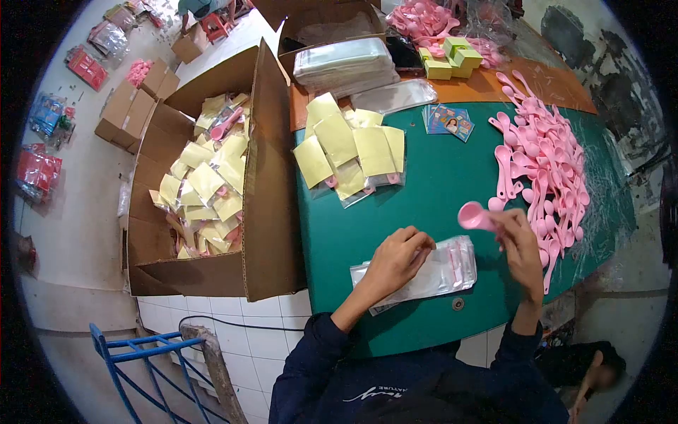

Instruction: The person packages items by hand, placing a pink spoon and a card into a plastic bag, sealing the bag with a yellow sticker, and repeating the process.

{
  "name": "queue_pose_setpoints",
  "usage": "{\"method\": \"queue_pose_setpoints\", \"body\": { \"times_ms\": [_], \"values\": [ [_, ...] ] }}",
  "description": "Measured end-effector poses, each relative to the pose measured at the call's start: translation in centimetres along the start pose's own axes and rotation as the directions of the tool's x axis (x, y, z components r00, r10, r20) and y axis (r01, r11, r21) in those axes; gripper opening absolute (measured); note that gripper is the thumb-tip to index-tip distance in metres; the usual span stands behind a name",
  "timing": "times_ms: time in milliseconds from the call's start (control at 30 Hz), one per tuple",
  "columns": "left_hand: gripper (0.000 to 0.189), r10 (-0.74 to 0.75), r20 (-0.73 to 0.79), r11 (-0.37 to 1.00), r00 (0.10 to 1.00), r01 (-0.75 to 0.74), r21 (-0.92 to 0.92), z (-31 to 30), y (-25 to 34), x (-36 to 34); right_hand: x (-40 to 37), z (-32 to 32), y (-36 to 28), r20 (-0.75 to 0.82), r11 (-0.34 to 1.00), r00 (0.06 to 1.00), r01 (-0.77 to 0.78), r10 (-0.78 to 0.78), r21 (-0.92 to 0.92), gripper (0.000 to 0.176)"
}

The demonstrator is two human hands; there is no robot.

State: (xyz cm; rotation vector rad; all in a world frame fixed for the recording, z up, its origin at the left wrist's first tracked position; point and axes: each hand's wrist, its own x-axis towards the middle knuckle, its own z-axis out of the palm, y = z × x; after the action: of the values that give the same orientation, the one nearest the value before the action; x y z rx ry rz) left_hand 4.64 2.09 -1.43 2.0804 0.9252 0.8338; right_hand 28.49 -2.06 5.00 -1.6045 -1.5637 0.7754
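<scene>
Hidden, cropped and unreadable parts around the worktop [424, 205]

The handle of the spoon [472, 215] is covered by the right hand [522, 247]. Part of the bags [441, 272] is hidden under the left hand [395, 261], and whether a bag is pinched by its curled fingers cannot be told. The print on the cards [448, 120] is too small to be read. The lower packets [205, 184] in the box [272, 177] are buried under the upper ones. A person [201, 7] at the top is cut off by the edge. The far pink heap [424, 18] is cropped too. The corners are blacked out by the lens rim.
</scene>
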Motion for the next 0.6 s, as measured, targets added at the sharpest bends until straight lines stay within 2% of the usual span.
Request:
{"method": "queue_pose_setpoints", "body": {
  "times_ms": [67,100,167,200,267,367,433,467,600],
  "values": [
    [0.012,-0.034,0.014,0.996,0.999,0.035,-0.081,-0.6,0.3,0.2,-0.4,0.1,-0.8,0.102,0.998,0.993,0.062,-0.065,0.029,0.026],
    [0.012,-0.106,0.051,0.969,0.993,0.114,-0.217,-0.8,0.2,0.2,-0.5,0.2,-0.9,0.050,0.993,0.999,-0.027,0.021,0.117,0.022],
    [0.012,-0.229,0.153,0.843,0.961,0.275,-0.463,-1.2,0.0,0.2,-0.4,0.8,-0.4,-0.138,0.987,0.988,-0.054,0.075,0.152,0.019],
    [0.014,-0.248,0.169,0.789,0.954,0.300,-0.536,-1.3,-0.2,0.1,-0.3,1.0,-0.3,-0.230,0.983,0.968,-0.065,0.104,0.171,0.018],
    [0.017,-0.279,0.202,0.663,0.939,0.341,-0.667,-1.3,-0.5,0.1,0.0,1.4,-0.7,-0.263,0.974,0.958,-0.058,0.115,0.217,0.018],
    [0.021,-0.313,0.221,0.672,0.924,0.380,-0.636,-1.7,-0.4,0.3,0.1,2.2,-1.5,-0.287,0.962,0.956,0.020,0.062,0.272,0.022],
    [0.023,-0.346,0.225,0.593,0.911,0.399,-0.700,-2.0,0.2,0.4,0.1,2.6,-1.8,-0.284,0.952,0.958,0.065,0.024,0.300,0.025],
    [0.024,-0.362,0.229,0.551,0.904,0.405,-0.729,-2.1,0.3,0.5,0.2,2.8,-1.9,-0.281,0.958,0.960,0.063,0.019,0.281,0.027],
    [0.032,-0.388,0.257,0.531,0.885,0.443,-0.722,-2.1,0.3,0.5,0.4,3.1,-2.7,-0.265,0.982,0.964,0.084,-0.036,0.172,0.030]
  ]
}}
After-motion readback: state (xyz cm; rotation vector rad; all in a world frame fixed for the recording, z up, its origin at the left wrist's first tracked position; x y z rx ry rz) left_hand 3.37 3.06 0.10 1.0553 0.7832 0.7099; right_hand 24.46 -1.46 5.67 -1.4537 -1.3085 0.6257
